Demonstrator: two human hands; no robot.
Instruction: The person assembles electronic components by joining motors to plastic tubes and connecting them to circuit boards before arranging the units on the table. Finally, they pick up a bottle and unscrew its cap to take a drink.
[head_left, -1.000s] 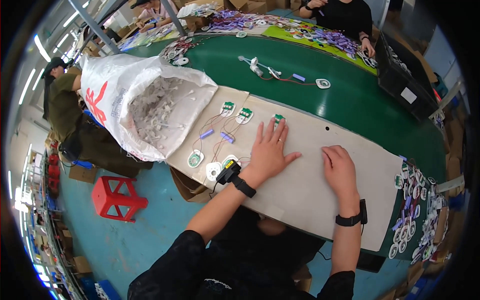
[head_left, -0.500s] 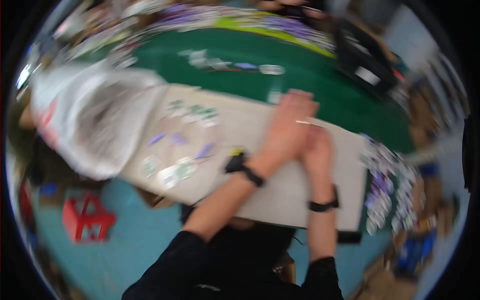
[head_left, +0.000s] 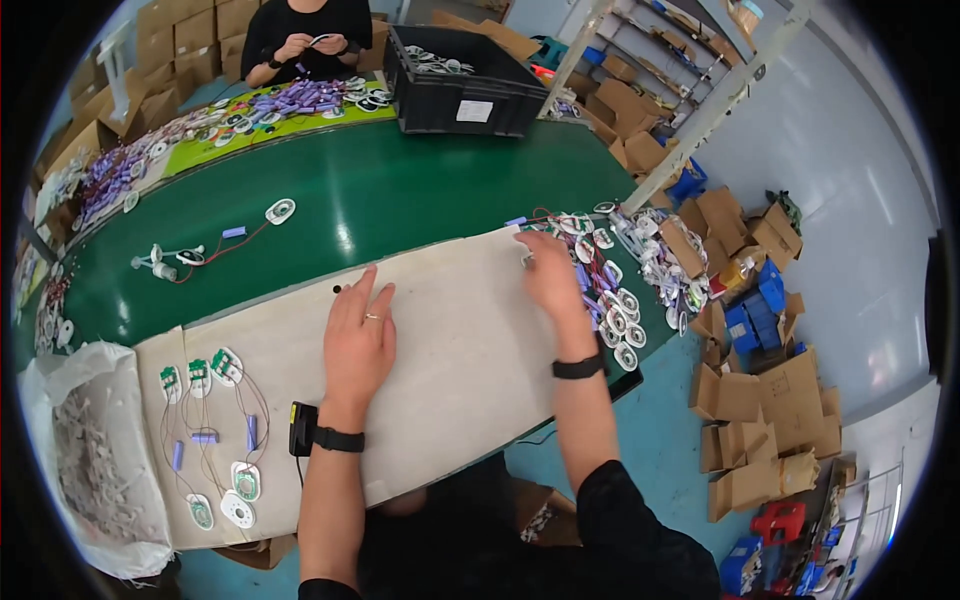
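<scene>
My left hand [head_left: 362, 335] is open above the beige mat [head_left: 450, 330], its fingers spread and a ring on one of them. Nothing is in it. At the mat's far right corner my right hand [head_left: 552, 280] reaches beside a heap of wired parts [head_left: 615, 325], white discs with purple cells. Its index finger and thumb stand apart; the other fingers are partly hidden, and I see nothing held. On the mat's left lie several wired sets: green circuit boards [head_left: 198, 376] on white plates, purple cells [head_left: 252, 432] and round white pieces [head_left: 238, 508].
A plastic-lined container [head_left: 100, 460] of small pieces adjoins the mat's left end. A small black device [head_left: 302, 430] is by my left wrist. On the green table [head_left: 400, 190] lies another wired set [head_left: 235, 232]. Beyond are a black bin [head_left: 460, 90] and a co-worker [head_left: 310, 45].
My hands, together over the mat before, have come apart, the right one now at the heap. The view has swung to the right and sharpened.
</scene>
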